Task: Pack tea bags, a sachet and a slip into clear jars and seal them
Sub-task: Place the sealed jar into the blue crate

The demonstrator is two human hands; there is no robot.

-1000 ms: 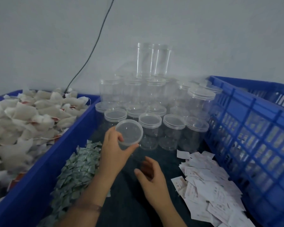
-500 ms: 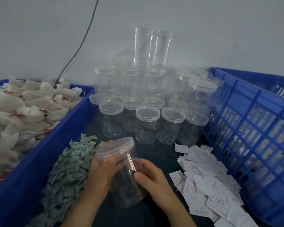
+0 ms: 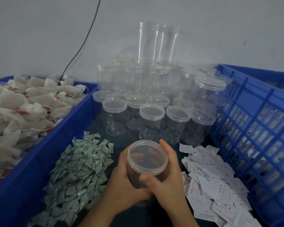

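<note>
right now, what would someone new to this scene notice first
The lidded jar low in the middle, gripped by the left hand and the right hand, draws the eye first. Behind it a stack of clear jars rises at the back. A blue crate heaped with tea bags fills the left, while green sachets and white slips lie either side of the hands.
</note>
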